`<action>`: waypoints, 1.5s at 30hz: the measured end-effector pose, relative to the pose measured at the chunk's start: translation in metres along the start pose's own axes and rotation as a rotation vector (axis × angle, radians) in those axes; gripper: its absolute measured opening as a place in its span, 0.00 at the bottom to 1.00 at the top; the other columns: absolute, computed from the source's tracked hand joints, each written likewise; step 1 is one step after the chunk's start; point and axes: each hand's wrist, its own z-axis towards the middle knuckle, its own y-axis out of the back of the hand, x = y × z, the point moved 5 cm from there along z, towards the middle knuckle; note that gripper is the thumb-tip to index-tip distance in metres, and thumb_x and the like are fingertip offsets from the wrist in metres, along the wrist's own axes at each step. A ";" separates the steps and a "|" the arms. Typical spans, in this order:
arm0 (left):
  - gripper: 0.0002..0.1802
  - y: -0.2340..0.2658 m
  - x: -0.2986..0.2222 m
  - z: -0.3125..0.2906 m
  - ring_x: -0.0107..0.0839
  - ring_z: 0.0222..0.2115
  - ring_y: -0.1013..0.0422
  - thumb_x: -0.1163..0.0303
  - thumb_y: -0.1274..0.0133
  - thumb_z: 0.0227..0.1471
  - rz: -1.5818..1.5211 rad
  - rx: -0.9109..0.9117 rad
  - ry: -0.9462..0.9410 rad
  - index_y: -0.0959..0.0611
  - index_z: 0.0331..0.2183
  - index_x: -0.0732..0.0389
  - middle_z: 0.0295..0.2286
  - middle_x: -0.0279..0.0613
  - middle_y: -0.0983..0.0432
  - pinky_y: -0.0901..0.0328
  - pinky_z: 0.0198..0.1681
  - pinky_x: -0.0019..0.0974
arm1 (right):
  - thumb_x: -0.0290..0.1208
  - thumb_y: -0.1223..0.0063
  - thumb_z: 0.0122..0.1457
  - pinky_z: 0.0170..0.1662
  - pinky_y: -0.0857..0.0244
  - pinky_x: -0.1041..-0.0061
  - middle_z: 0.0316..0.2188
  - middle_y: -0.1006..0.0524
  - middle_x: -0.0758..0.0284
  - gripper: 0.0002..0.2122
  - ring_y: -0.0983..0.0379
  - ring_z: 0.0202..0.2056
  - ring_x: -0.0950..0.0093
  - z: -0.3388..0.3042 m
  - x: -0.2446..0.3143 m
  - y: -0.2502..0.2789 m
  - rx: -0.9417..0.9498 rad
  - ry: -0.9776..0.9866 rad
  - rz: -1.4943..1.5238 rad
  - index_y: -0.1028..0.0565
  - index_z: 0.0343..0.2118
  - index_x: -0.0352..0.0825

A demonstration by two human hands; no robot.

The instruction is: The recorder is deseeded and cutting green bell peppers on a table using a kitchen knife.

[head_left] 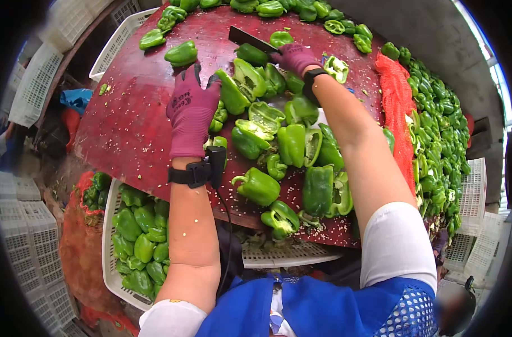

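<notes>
My left hand (193,109), in a purple glove with dark fingertips, reaches over the red tabletop (127,123). Its thumb is apart from the fingers and nothing shows in its grasp. Just beyond its fingertips lies a whole green bell pepper (181,53); whether they touch I cannot tell. My right hand (296,59), gloved alike, grips a knife (250,39) with a broad dark blade pointing left; its handle is hidden in the glove. Close below the blade sits another green pepper (251,54). Between my forearms are several cut pepper halves (248,78) and a whole pepper (257,186).
More whole peppers (270,8) line the table's far edge. On the right, a large heap of peppers (435,123) lies beyond red netting (395,106). A white basket of peppers (138,241) stands at lower left. White crates (34,84) are stacked at far left. Seeds litter the tabletop.
</notes>
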 end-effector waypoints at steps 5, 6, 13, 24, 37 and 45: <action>0.31 0.003 0.005 0.003 0.44 0.51 0.33 0.54 0.44 0.49 -0.019 -0.010 -0.053 0.29 0.53 0.54 0.52 0.44 0.33 0.39 0.52 0.49 | 0.51 0.52 0.56 0.50 0.35 0.63 0.44 0.23 0.56 0.23 0.27 0.46 0.59 -0.019 0.012 0.016 0.009 0.046 0.062 0.24 0.43 0.35; 0.31 0.006 0.010 0.004 0.44 0.51 0.33 0.54 0.44 0.49 -0.020 -0.012 -0.048 0.29 0.53 0.54 0.52 0.44 0.33 0.39 0.52 0.49 | 0.50 0.51 0.55 0.50 0.34 0.63 0.43 0.23 0.56 0.23 0.26 0.45 0.59 -0.031 0.022 0.024 0.085 0.055 0.100 0.24 0.43 0.35; 0.32 -0.013 0.000 0.003 0.44 0.53 0.35 0.52 0.45 0.49 -0.016 0.056 -0.081 0.30 0.54 0.54 0.52 0.46 0.33 0.40 0.54 0.46 | 0.39 0.52 0.52 0.43 0.31 0.61 0.36 0.21 0.53 0.16 0.24 0.38 0.57 -0.097 0.035 0.004 0.052 0.228 -0.071 0.21 0.35 0.31; 0.35 -0.028 0.007 0.000 0.48 0.54 0.36 0.49 0.47 0.49 0.226 0.309 0.028 0.32 0.56 0.53 0.54 0.48 0.36 0.39 0.53 0.49 | 0.50 0.55 0.58 0.44 0.33 0.60 0.38 0.22 0.51 0.22 0.25 0.41 0.57 -0.116 0.020 0.007 -0.150 -0.230 0.451 0.22 0.39 0.33; 0.37 0.006 -0.011 -0.012 0.45 0.53 0.36 0.49 0.46 0.49 0.191 0.194 0.010 0.34 0.57 0.53 0.54 0.48 0.37 0.39 0.53 0.48 | 0.42 0.54 0.58 0.49 0.35 0.58 0.45 0.26 0.48 0.21 0.30 0.48 0.51 0.009 -0.029 0.026 -0.410 -0.187 0.700 0.30 0.50 0.34; 0.36 0.013 -0.002 -0.005 0.45 0.54 0.37 0.49 0.46 0.49 0.091 0.204 0.062 0.34 0.57 0.53 0.55 0.45 0.38 0.39 0.54 0.46 | 0.38 0.51 0.51 0.42 0.30 0.63 0.36 0.21 0.51 0.17 0.24 0.42 0.58 0.003 -0.024 -0.009 0.110 -0.141 0.458 0.22 0.37 0.31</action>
